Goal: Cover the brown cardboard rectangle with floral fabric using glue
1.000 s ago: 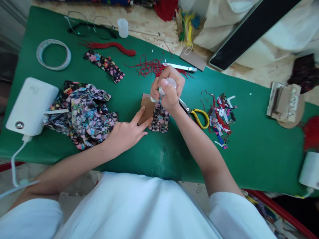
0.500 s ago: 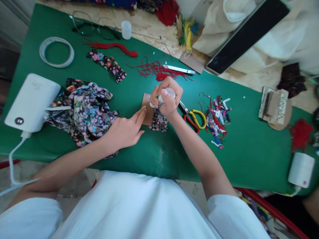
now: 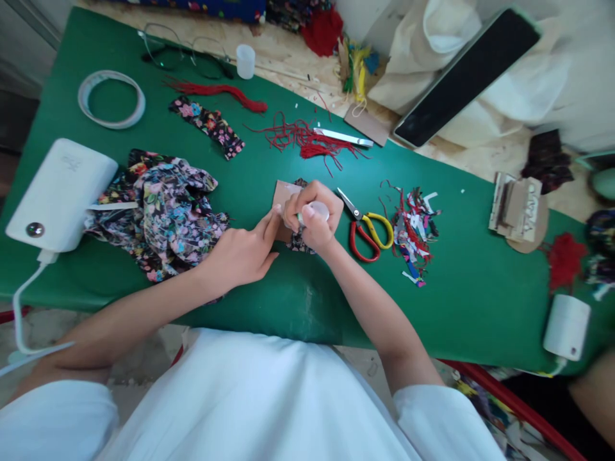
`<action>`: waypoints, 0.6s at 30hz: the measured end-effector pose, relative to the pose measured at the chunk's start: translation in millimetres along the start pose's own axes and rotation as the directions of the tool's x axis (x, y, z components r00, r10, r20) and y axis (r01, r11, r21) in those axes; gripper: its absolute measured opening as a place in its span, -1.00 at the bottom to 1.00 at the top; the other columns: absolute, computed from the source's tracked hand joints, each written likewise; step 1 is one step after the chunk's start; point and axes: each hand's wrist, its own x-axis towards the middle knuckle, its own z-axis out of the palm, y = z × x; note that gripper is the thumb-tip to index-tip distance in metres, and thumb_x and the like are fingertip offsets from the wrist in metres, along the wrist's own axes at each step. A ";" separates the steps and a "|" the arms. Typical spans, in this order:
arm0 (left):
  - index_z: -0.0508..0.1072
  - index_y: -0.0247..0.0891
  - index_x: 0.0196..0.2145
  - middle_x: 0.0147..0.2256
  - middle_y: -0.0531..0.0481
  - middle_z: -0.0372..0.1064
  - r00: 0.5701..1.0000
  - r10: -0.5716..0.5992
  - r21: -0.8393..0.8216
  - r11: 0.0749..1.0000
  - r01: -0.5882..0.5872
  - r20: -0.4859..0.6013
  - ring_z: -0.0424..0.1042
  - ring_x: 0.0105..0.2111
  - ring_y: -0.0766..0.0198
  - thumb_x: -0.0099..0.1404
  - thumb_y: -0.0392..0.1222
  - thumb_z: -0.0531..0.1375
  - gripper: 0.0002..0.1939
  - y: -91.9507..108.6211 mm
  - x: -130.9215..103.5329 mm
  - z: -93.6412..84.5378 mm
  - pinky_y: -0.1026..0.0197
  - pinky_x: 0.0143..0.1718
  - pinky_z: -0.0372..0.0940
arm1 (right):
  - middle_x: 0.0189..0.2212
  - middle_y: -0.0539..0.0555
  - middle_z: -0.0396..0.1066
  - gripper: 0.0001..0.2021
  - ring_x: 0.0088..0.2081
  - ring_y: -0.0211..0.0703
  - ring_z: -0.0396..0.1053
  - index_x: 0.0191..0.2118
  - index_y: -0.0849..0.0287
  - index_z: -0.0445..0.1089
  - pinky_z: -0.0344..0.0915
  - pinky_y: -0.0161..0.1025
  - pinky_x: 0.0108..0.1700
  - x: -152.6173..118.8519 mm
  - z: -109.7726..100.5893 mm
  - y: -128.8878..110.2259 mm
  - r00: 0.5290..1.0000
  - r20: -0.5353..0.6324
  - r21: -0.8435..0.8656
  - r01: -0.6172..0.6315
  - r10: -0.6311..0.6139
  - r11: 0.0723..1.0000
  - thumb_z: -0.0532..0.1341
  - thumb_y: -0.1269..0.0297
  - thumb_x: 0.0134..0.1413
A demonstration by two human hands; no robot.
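A piece of brown cardboard (image 3: 284,192) lies on the green table, with a dark floral fabric strip (image 3: 300,246) along its right side. My left hand (image 3: 245,253) is open, its stretched fingertips resting on the cardboard's left edge. Wrapped around a small white squeeze bottle (image 3: 320,209), my right hand (image 3: 314,221) holds it low over the cardboard and strip. The bottle's tip is hidden by my fingers. Scissors (image 3: 360,232) with one red and one yellow handle lie just right of my right hand, blades slightly apart. Bunched floral fabric (image 3: 168,198) sits beside my left hand.
A white power bank (image 3: 60,192) with a cable and a tape roll (image 3: 111,99) are at the left. Red threads (image 3: 307,137) and tweezers (image 3: 343,136) lie beyond my hands. Scraps (image 3: 416,224) lie right; a dark phone-like slab (image 3: 468,77) leans at the back.
My right hand has moved a little down and toward the left with the bottle, along the fabric strip, and more of the scissors shows. My left hand stays on the cardboard.
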 end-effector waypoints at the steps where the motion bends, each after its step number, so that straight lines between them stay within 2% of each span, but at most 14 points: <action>1: -0.11 -0.44 0.40 0.36 -0.45 -0.05 1.000 -0.002 -0.005 1.000 0.002 0.006 0.58 -0.34 0.03 0.43 -0.02 -0.06 -0.28 0.1 0.3 0.2 0.09 -0.45 0.39 | -0.76 -0.11 0.14 -0.58 -0.68 -0.30 0.12 -0.55 0.06 0.21 0.17 -0.26 -0.54 -2.4 0.7 0.0 1.000 -0.011 -0.002 -0.008 0.008 1.000 0.19 -0.16 0.06; 7: -0.11 -0.45 0.41 0.38 -0.43 -0.11 1.000 0.005 -0.007 1.000 -0.005 0.007 0.58 -0.36 0.03 0.43 -0.04 -0.07 -0.29 -0.3 0.3 -0.4 0.06 -0.47 0.39 | -0.76 -0.10 0.14 -0.55 -0.69 -0.28 0.11 -0.57 0.05 0.20 0.13 -0.24 -0.57 -16.5 5.5 -2.1 0.999 -0.013 -0.010 -0.029 0.029 1.000 0.19 -0.21 0.02; 18: -0.14 -0.41 0.42 0.42 -0.24 -0.21 1.000 0.022 0.035 0.999 -0.022 -0.018 0.57 -0.36 0.08 0.43 -0.03 -0.08 -0.28 -2.5 -0.2 3.5 0.07 -0.48 0.39 | -0.71 -0.07 0.21 -0.67 -0.65 -0.27 0.17 -0.53 0.08 0.26 0.12 -0.24 -0.55 -29.9 8.6 -5.0 0.998 0.015 0.053 0.055 -0.055 0.997 0.21 -0.03 0.09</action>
